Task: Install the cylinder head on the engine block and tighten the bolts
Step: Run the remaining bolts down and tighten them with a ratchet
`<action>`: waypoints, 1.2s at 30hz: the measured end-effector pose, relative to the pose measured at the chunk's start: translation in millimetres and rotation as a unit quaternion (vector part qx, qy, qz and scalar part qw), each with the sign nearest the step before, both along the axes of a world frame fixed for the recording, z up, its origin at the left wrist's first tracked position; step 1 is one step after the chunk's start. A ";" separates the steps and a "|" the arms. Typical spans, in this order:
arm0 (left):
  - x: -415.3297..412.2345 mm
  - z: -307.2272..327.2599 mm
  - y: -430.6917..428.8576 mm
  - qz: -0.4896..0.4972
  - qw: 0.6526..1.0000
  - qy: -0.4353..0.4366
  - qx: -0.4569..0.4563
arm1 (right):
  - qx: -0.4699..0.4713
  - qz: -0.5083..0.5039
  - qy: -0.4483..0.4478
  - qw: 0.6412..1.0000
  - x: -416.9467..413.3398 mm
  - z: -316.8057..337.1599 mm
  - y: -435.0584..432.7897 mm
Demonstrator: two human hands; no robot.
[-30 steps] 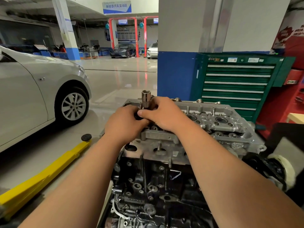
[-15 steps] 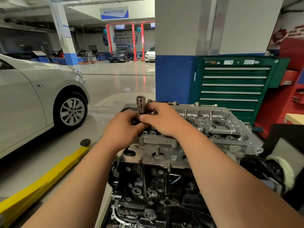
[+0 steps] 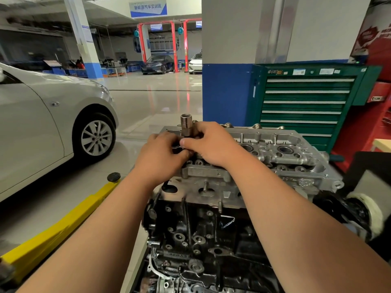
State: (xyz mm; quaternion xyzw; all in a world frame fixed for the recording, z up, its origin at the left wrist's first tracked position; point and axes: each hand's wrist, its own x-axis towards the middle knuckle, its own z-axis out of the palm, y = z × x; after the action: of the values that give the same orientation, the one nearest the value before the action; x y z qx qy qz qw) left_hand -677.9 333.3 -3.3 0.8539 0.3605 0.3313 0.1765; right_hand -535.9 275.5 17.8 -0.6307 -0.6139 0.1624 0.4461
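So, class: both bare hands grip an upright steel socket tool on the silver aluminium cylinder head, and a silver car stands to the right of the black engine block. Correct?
Wrong side: the head view shows the silver car left of the black engine block, not right. Otherwise yes: left hand and right hand both grip the upright steel socket tool on the silver aluminium cylinder head.

**Thumb closes in on the socket**

The right hand (image 3: 211, 144) shifts its grip. Its thumb tip (image 3: 184, 143), a second ago clearly left of the socket (image 3: 186, 126), now lies almost under it, and slightly less of the socket stands clear above the fingers. The scene, which sat lower and further left half a second ago, is back up in frame.
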 end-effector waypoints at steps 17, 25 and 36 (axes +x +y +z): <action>0.8 -0.3 -1.6 -0.004 1.000 -0.012 0.002 | -0.006 0.009 0.012 1.000 -1.1 -0.4 -3.4; 3.1 -0.3 -2.5 0.031 0.999 0.013 0.012 | -0.003 -0.027 -0.007 1.000 -3.4 -0.2 -0.5; 4.9 0.0 -1.7 0.041 0.999 0.002 0.003 | -0.004 -0.040 -0.008 0.999 -3.2 -0.8 0.6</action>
State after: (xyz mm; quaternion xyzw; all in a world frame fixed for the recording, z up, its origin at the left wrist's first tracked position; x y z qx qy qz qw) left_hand -673.0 331.6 -3.2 0.8396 0.3944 0.3375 0.1600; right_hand -539.1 276.1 17.0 -0.6575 -0.5911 0.1419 0.4452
